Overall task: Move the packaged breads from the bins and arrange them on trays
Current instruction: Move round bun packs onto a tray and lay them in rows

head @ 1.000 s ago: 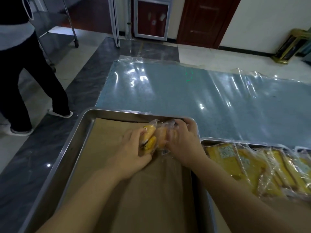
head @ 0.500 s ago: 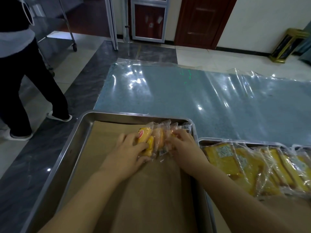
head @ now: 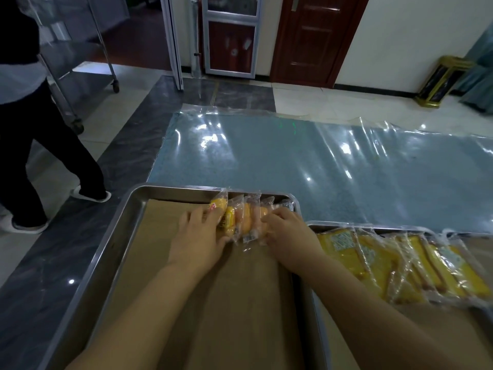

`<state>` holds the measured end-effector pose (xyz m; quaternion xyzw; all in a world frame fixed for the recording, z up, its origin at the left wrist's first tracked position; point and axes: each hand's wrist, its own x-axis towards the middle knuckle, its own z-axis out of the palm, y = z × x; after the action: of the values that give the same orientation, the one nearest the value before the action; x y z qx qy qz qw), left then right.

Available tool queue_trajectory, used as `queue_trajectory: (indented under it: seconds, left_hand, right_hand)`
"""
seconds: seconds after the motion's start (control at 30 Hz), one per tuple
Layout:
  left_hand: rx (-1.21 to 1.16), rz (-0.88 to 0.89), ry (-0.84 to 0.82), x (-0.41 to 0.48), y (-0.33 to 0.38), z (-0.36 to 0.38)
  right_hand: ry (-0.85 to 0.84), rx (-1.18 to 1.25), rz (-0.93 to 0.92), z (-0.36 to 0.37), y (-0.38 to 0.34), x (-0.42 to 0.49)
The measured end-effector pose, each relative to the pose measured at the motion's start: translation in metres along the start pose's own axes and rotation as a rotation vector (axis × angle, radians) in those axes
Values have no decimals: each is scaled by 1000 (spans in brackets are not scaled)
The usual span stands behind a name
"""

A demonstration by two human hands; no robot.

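Note:
A steel tray (head: 125,217) lined with brown paper lies in front of me. At its far right corner stands a short row of clear-wrapped yellow breads (head: 246,218), on edge and side by side. My left hand (head: 198,237) presses against the left end of the row, fingers on the outermost pack. My right hand (head: 289,231) holds the right end, fingers curled on the packs. A second tray (head: 333,227) to the right carries several overlapping packaged yellow breads (head: 400,263).
A blue sheet under shiny clear plastic (head: 320,166) covers the floor beyond the trays. A person in dark trousers (head: 40,145) walks at the left beside a wheeled steel rack (head: 80,62). Doors stand at the back.
The packs went from a held bunch to a row standing at the tray's far right corner. Both hands stayed on its ends and shifted slightly toward the far rim.

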<state>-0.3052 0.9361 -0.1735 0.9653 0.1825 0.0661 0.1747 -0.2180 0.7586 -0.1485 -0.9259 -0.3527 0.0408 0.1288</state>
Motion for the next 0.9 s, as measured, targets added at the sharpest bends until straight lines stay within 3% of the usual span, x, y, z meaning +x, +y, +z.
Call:
queue_trajectory:
  seconds: [0.43, 0.9]
  left_hand:
    - [22, 135, -28, -102, 58, -89]
    - [102, 471, 42, -218, 247, -126]
  right_hand:
    - [-5, -90, 101, -109, -18, -137]
    - [71, -140, 268, -210, 65, -335]
